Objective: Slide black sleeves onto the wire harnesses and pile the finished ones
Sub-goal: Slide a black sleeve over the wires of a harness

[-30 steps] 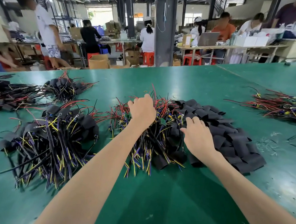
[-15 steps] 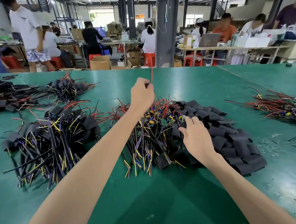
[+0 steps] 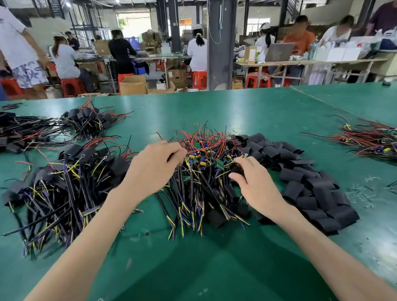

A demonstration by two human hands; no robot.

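Task partly done. A pile of sleeved harnesses (image 3: pixel 68 181) lies at left on the green table (image 3: pixel 205 272). Many bare harnesses (image 3: pixel 201 182) remain at centre, with black sleeves (image 3: pixel 310 185) heaped just beside them, right. Left hand (image 3: pixel 152 167) pinches red wires atop the bare harnesses. Right hand (image 3: pixel 255 182) arches over their right edge (whether it grips anything cannot be told).

Factory assembly hall: long green worktables (image 3: pixel 257 112), seated workers (image 3: pixel 197 50), cardboard boxes (image 3: pixel 133 84), red stools (image 3: pixel 199 79).
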